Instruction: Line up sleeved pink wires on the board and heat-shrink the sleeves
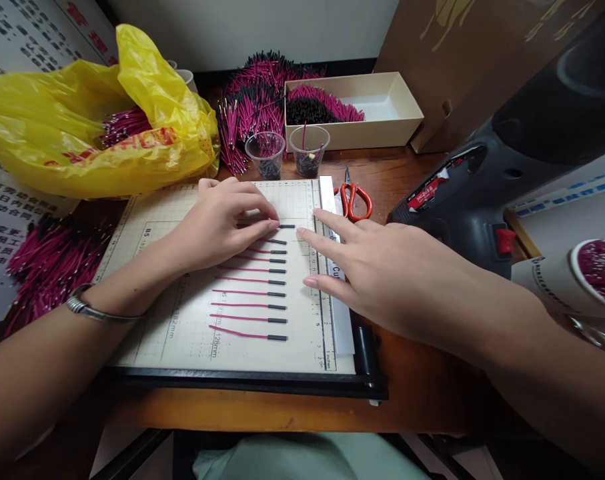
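Note:
A paper trimmer board [182,333] with a printed grid lies before me. Several thin magenta wires with black sleeve ends [249,307] lie in a row across it. My left hand [217,223] rests palm down on the upper wires, its fingertips pressing the top wire [286,227] near its black end. My right hand [367,267] hovers flat over the ruler strip [332,267] at the board's right edge, fingers stretched out and apart, holding nothing.
Behind the board stand two clear cups [265,153] and a cardboard box [382,110] of magenta wires, with loose wire piles [255,90]. Red scissors [353,199] lie at the right. A yellow bag [97,127] sits at the left, a black heat gun [482,193] at the right.

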{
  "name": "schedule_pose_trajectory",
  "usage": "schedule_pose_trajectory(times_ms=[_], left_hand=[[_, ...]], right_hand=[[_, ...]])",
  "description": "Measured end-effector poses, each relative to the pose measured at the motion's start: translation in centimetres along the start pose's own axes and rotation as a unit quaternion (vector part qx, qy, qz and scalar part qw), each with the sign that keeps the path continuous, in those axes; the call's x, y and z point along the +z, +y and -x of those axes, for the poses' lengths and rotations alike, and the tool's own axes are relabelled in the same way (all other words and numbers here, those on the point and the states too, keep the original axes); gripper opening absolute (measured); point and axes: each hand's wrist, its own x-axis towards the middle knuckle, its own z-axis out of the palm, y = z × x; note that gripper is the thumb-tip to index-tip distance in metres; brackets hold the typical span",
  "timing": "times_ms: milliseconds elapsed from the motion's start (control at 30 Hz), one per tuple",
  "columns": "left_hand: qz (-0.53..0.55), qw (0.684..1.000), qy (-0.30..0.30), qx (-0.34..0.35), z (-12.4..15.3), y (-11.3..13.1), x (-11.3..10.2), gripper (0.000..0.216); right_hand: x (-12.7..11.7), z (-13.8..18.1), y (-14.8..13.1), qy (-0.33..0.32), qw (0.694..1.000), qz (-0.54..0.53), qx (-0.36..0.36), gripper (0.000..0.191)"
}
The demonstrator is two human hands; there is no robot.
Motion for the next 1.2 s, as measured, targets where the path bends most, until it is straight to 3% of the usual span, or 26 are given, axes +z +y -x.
schedule_pose_trajectory(times_ms=[267, 1200], left_hand=[[0.011, 0.999, -0.034, 0.008, 0.1, -0.3, -0.5, 0.030], [0.009, 0.998, -0.063, 0.007, 0.2, -0.4, -0.9, 0.030]], right_hand=[[0.2, -0.3, 0.0, 0.007, 1.000, -0.017, -0.014, 0.063], [0.4, -0.2, -0.1, 0.028, 0.999, -0.026, -0.025, 0.063]])
